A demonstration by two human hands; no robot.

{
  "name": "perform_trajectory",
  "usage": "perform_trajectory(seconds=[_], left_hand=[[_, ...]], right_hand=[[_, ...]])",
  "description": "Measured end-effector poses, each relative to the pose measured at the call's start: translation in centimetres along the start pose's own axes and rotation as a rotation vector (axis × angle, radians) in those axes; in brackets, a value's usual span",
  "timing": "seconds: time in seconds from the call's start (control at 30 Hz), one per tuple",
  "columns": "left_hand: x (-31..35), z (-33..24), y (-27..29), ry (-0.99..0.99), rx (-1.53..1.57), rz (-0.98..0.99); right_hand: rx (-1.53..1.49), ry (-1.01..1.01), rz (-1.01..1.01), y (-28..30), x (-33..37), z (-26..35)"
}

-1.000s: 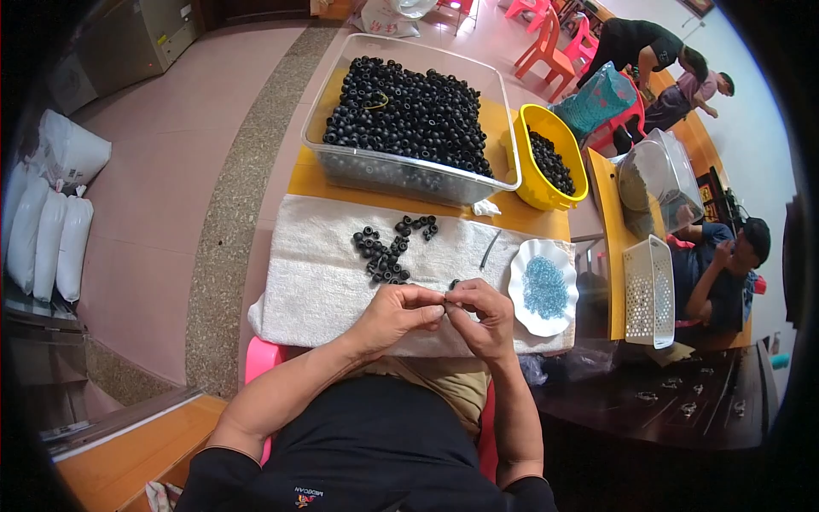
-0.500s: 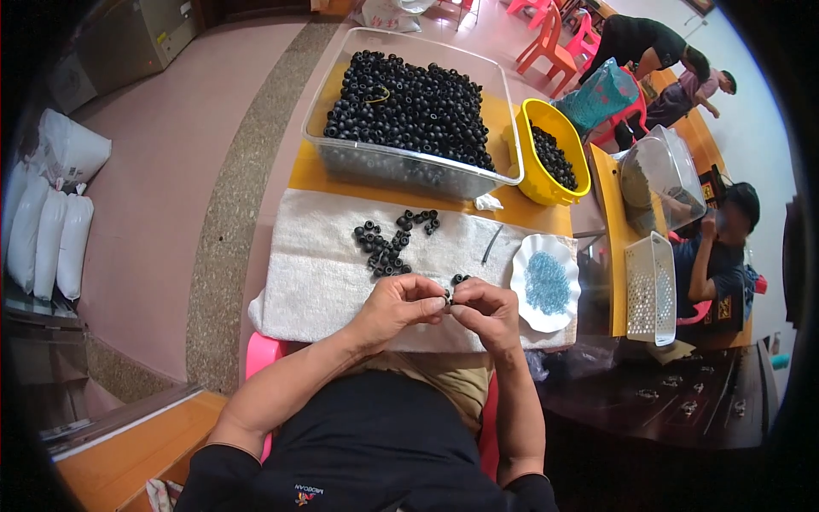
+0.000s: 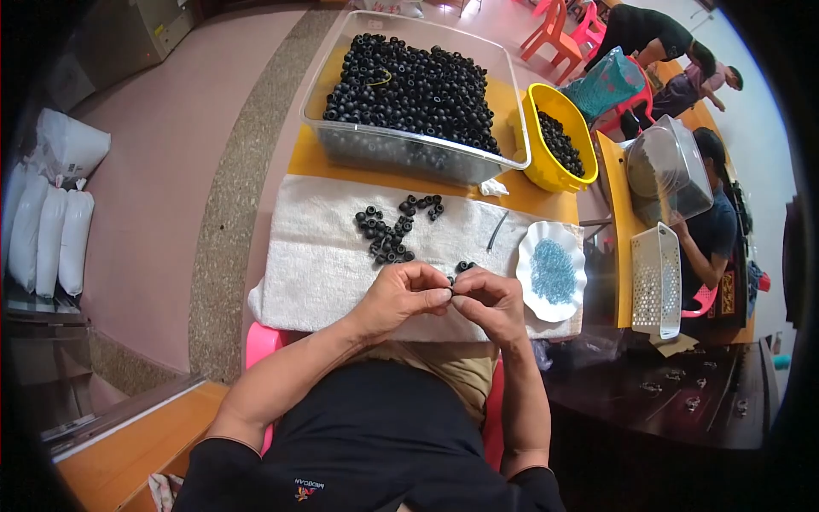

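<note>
Over the near edge of a white towel, my left hand and my right hand meet fingertip to fingertip. Between them they pinch a small black round piece, mostly covered by the fingers. A couple of similar black pieces lie just beyond my right fingers. Farther off, to the left, a loose cluster of black hollow round pieces rests on the towel. A wavy-edged white plate to the right holds many tiny clear-blue pieces. Near it lies a thin dark strip.
A large clear bin full of black pieces stands behind the towel, beside a yellow tub with more. At right are a white perforated basket, a clear upturned container and a seated person. White sacks stand at left.
My hands keep their pinch on the small piece, with fingers shifted slightly and closer over it. The whole view has moved a little; the seated person at right has lowered an arm.
</note>
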State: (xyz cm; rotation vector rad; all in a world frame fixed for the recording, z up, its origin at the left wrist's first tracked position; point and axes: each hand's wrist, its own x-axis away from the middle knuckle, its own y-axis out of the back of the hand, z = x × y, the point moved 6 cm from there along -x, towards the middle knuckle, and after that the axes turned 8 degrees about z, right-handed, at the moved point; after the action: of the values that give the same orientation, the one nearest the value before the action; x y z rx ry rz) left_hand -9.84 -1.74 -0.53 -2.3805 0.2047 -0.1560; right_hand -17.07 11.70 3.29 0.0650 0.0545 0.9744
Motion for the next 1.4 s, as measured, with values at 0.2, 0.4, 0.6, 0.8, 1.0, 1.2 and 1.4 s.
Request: perform_trajectory(seconds=[0.2, 0.4, 0.6, 0.8, 1.0, 1.2, 1.4], left_hand=[[0.0, 0.0, 0.0, 0.006, 0.013, 0.005], [0.1, 0.0, 0.1, 0.029, -0.021, 0.001], [0.1, 0.1, 0.0, 0.020, -0.046, 0.003], [0.1, 0.1, 0.1, 0.018, -0.095, -0.011], [0.1, 0.0, 0.0, 0.014, -0.070, -0.025], [0.1, 0.2, 0.1, 0.022, -0.053, -0.008], [0.2, 0.4, 0.2, 0.028, -0.004, -0.087]], right_hand=[[0.074, -0.005, 0.006, 0.0, 0.1, 0.2], [0.241, 0.021, 0.008, 0.0, 0.1, 0.9], [0.235, 0.019, -0.017, -0.2, 0.4, 1.0], [0.318, 0.039, -0.033, -0.4, 0.4, 1.8], [0.358, 0.079, -0.063, -0.4, 0.6, 2.4], [0.321, 0.048, -0.051, -0.3, 0.7, 1.7], [0.416, 0.198, -0.177, -0.8, 0.9, 1.2]])
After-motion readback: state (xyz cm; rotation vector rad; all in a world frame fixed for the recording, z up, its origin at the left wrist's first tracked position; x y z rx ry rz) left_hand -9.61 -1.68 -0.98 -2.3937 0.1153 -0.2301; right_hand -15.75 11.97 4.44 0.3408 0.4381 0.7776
